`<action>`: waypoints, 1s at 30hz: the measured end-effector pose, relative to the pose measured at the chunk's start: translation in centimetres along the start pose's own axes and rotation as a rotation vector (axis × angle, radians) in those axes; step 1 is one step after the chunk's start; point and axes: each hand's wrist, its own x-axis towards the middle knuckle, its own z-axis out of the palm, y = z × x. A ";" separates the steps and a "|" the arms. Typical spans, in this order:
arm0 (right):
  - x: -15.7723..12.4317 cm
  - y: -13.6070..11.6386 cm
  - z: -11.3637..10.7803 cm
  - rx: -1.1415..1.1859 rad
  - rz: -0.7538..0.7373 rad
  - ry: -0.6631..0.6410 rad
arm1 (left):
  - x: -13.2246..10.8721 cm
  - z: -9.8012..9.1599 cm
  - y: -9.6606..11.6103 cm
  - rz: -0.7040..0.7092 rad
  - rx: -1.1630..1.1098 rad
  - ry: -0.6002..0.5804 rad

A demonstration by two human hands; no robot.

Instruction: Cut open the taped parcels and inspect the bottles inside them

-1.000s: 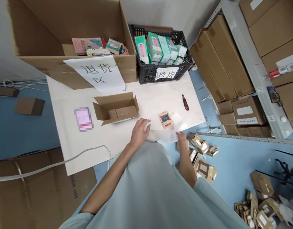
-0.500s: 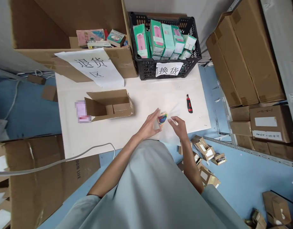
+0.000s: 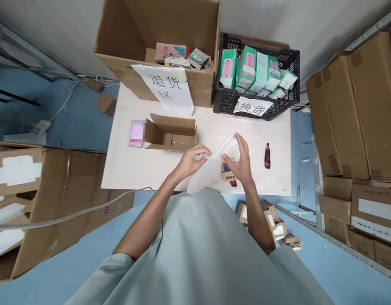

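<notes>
Both my hands hold a clear plastic bag (image 3: 211,167) above the near edge of the white table (image 3: 138,165). My left hand (image 3: 192,160) pinches the bag's left edge with curled fingers. My right hand (image 3: 238,163) grips its right side, fingers partly extended. Under my right hand a small colourful box (image 3: 227,173) lies on the table, partly hidden. A small open cardboard box (image 3: 171,133) stands just left of my left hand.
A red and black utility knife (image 3: 267,155) lies to the right. At the back stand a large carton (image 3: 163,46) with a paper sign and a black crate (image 3: 259,80) of green boxes. Stacked cartons (image 3: 351,106) fill shelving on the right. Opened small boxes (image 3: 275,224) litter the blue floor.
My hands have lifted the clear bag off the table and hold it spread between them; before, they were at the colourful box. The camera view has shifted, so the table sits further right.
</notes>
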 end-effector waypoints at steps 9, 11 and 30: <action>-1.0 -4.2 8.6 -0.038 -0.077 -0.214 | 0.6 -4.4 -2.6 -0.043 -0.174 0.346; -1.3 -5.0 10.4 -0.104 -0.080 -0.149 | 0.4 -5.2 -2.9 -0.048 -0.229 0.376; 9.7 -8.9 21.3 -0.677 -0.041 -0.336 | 1.0 -16.3 -8.1 -0.181 0.589 0.277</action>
